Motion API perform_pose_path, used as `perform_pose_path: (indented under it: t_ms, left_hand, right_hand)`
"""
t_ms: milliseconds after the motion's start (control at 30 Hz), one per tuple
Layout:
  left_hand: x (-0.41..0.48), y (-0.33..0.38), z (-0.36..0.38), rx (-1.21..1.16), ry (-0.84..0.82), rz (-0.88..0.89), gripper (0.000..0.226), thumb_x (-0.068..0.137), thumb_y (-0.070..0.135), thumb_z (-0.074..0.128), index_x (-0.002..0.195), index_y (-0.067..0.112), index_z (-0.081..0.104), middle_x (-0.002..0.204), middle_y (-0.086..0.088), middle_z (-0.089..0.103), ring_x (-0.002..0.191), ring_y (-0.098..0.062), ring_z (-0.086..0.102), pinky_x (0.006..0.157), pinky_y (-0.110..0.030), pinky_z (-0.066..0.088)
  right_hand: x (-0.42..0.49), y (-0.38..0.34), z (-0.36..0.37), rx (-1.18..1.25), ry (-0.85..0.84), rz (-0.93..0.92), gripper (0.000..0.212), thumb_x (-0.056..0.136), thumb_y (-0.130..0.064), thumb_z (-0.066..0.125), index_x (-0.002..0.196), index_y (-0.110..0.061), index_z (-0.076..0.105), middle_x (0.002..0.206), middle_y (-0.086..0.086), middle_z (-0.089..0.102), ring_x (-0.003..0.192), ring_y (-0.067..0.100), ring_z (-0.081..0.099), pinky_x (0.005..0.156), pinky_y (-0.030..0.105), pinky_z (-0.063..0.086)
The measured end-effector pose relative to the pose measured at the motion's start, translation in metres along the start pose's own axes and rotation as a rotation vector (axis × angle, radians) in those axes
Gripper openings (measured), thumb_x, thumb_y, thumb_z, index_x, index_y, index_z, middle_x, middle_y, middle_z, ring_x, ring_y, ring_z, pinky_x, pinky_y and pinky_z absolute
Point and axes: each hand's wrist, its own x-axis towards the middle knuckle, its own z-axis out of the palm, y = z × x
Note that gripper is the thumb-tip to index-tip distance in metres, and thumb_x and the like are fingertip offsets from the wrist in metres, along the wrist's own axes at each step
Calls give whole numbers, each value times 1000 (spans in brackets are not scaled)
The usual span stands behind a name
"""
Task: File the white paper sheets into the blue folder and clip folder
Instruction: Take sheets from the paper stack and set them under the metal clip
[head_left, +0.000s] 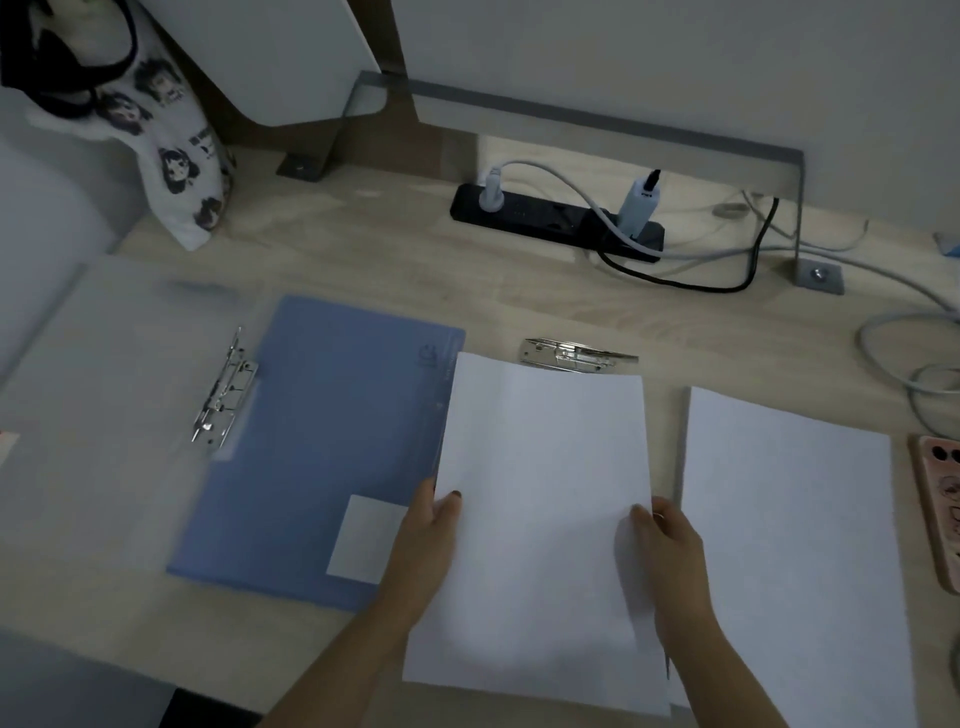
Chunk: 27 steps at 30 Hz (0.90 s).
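Head view: we see two bare forearms reaching up from the lower edge, just right of the blue folder (311, 441). The left hand (431, 525) pinches the left edge of the held white sheets (540, 519), thumb on top with a dark-painted nail and fingers tucked beneath. The right hand (670, 545) pinches the opposite edge in the same way, thumb lying on the paper. The hands are apart, one at each side of the sheets, both clamped on them.

The held sheets sit just right of the blue folder, and their upper left part overlaps the folder's right edge. We cannot tell how many sheets there are. A second white paper stack (789, 545) lies flat further right of the blue folder, apart from the held sheets. The blue folder is closed and flat, with a white label (363, 540) at its near right corner. Left of it the translucent clip folder (104, 415) lies open, its metal clip (223, 400) right at the blue folder's left edge. A loose metal clamp (571, 356) rests beyond the blue folder's far right corner.

All of this lies on a pale wooden desk (363, 249). Behind the blue folder we see a black power strip (556, 218) with plugs and cables, and a printed cloth bag (171, 156) far to the back left. A phone (940, 514) in a pink case lies far to the right, in dim light
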Motion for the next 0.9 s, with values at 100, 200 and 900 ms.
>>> perform_pose_path:
  t_ms: [100,200,900]
  left_hand:
    - [13,0,-2,51,-21,-16,42,99,22,35,140,14,30,131,6,42,117,-10,43,99,-24,28]
    - [21,-2,-3,117,-53,-40,43,99,25,35,140,11,32,139,-3,45,124,-19,44,105,-33,33]
    - [45,12,-6,434,134,65,10,93,28,47,91,19,48,88,-2,59,75,-14,53,55,-22,37]
  right_hand:
    - [5,0,6,6,8,35,16,93,-15,44,98,-9,58,79,6,54,70,18,49,58,28,38]
    - [6,1,10,42,21,52,16,93,-15,43,99,-10,57,85,9,54,75,21,49,60,28,38]
    - [14,-3,13,105,54,76,13,95,-20,43,103,-16,53,93,5,51,91,24,46,80,35,37]
